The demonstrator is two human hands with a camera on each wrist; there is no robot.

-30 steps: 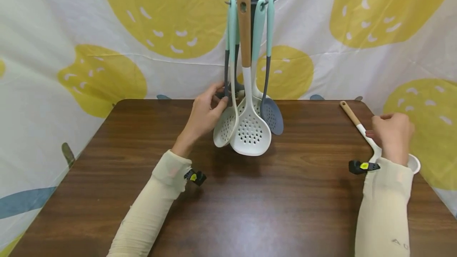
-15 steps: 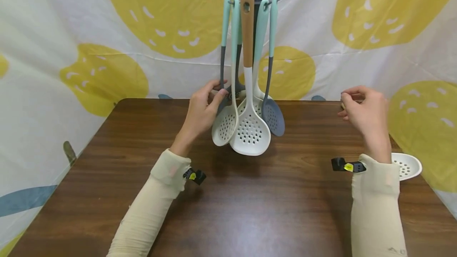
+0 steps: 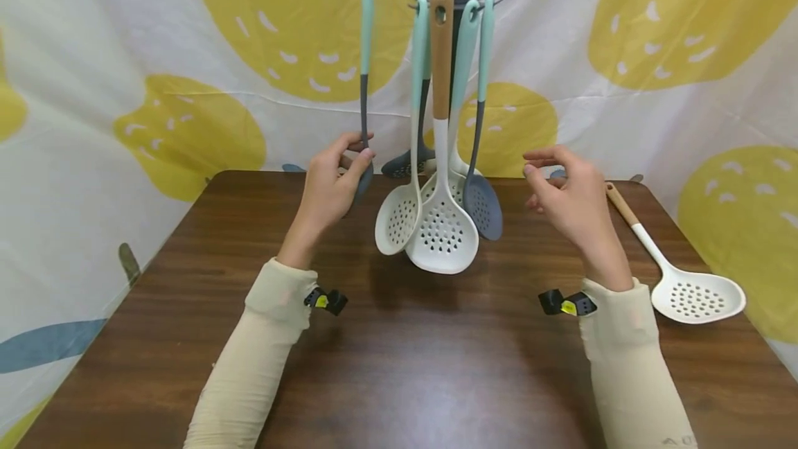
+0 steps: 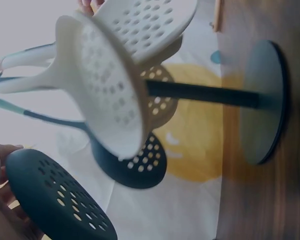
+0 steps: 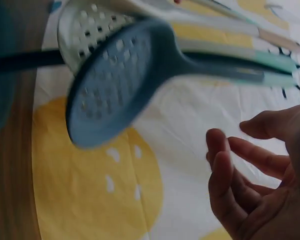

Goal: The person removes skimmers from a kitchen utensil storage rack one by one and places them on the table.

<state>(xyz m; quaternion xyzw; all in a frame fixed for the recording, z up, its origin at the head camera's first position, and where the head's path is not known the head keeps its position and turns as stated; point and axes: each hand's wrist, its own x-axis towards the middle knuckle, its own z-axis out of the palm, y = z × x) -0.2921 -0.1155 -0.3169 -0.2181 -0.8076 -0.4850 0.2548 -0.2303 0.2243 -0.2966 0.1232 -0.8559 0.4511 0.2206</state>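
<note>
My left hand [image 3: 325, 179] pinches the dark shaft of a perforated skimmer with a mint handle [image 3: 366, 26], held upright left of the utensil stand. Its round dark head [image 4: 55, 195] shows close to the fingers in the left wrist view. My right hand [image 3: 576, 203] hovers right of the stand, thumb and fingers apart, holding nothing. On the stand [image 4: 262, 107] hang a white skimmer with a wooden handle [image 3: 442, 238], a cream one [image 3: 397, 220], a grey-blue one [image 3: 483, 206] and other mint-handled tools. The grey-blue skimmer hangs nearest my right hand.
At the table's right side lies a white slotted spoon with a wooden handle [image 3: 697, 296]. The brown wooden table [image 3: 399, 380] reaches back to a curtain [image 3: 299, 116] with a yellow fruit print.
My left hand has drawn the dark skimmer off the stand and leftward. My right hand has left the slotted spoon at the right and moved left toward the stand.
</note>
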